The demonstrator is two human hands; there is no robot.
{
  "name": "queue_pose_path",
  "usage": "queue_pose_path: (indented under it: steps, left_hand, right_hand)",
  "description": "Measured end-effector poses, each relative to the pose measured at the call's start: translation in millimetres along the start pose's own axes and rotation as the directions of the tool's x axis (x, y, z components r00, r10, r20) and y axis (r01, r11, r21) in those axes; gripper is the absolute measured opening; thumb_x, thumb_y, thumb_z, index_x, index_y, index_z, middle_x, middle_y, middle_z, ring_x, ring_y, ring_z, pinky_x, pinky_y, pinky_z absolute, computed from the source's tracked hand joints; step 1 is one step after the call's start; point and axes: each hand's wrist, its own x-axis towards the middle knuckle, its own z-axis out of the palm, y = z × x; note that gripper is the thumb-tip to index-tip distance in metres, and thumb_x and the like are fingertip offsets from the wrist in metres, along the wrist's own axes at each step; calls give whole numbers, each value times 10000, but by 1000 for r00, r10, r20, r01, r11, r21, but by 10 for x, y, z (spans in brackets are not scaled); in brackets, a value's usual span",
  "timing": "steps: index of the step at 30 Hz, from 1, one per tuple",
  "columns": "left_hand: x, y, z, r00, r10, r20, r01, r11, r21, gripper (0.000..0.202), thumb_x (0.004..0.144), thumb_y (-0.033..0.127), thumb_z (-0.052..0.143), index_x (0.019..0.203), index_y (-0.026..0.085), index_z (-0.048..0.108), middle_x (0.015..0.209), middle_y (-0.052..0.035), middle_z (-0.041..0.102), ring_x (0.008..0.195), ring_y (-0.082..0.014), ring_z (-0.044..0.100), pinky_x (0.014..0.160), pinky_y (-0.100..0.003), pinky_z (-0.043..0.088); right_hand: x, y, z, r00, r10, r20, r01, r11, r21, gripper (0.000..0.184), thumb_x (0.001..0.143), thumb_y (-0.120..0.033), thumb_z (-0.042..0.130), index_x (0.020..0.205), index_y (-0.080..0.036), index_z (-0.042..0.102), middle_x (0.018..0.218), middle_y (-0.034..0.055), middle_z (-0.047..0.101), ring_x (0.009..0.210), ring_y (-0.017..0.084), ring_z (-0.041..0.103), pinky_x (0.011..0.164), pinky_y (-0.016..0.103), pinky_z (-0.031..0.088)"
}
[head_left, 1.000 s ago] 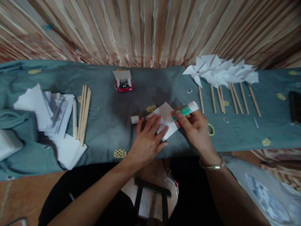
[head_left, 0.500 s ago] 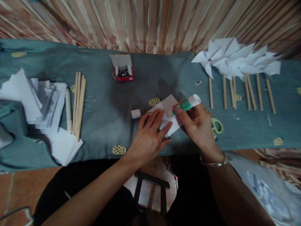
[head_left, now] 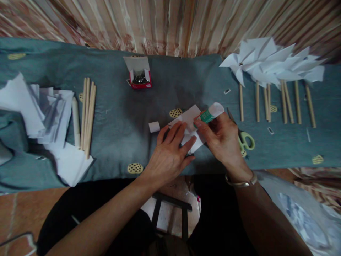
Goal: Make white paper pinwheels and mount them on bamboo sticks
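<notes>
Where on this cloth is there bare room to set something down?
Bare cloth lies between the wooden sticks and the white cap, and between the red box and the paper pinwheels. It is crowded at far left, with paper sheets beside the sticks, and around the right hand, holding the glue stick near the scissors.

You had a white square of paper (head_left: 188, 116) lying with one corner pointing away from you, and a green-and-white glue stick (head_left: 209, 114) slanting over it, its partly hidden lower end perhaps touching it.
</notes>
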Motion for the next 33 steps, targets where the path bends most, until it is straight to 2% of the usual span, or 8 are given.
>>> queue_pose_path:
  steps: [10, 18, 25, 33]
  left_hand:
    - [5, 7, -13, 1000, -11, 8, 11, 1000, 6, 510, 895, 454, 572, 1347, 226, 507, 1478, -185, 435, 1403, -347, 349, 1100, -590, 283]
    - [-3, 0, -14, 1000, -13, 12, 13, 1000, 7, 490, 906, 457, 553, 1339, 230, 518, 1470, -166, 450, 1401, -339, 351, 1112, -593, 264]
    - [-3, -2, -16, 1000, -8, 9, 8, 1000, 12, 496, 915, 457, 532, 1354, 228, 503, 1482, -171, 436, 1404, -343, 346, 1109, -597, 268]
    - [-9, -4, -9, 1000, -5, 9, 5, 1000, 10, 485, 916, 459, 531, 1340, 225, 520, 1501, -178, 412, 1404, -346, 344, 1105, -609, 254]
  right_hand:
    - [-3, -57, 5, 999, -16, 28, 16, 1000, -15, 243, 825, -452, 664, 941, -247, 606, 752, 9, 648, 748, 213, 645, 661, 355, 508]
    - [-14, -79, 7, 996, -12, 84, 15, 999, -33, 288, 832, -485, 651, 955, -230, 598, 763, 11, 651, 688, 193, 631, 586, 319, 473]
    - [-53, -126, -34, 996, -30, 85, 40, 993, -115, 326, 835, -531, 636, 973, -237, 599, 712, 3, 641, 604, 178, 592, 520, 295, 411]
    - [-84, -105, -86, 995, -35, 95, 46, 993, -111, 323, 843, -543, 625, 972, -247, 607, 715, 10, 650, 634, 187, 616, 539, 304, 446]
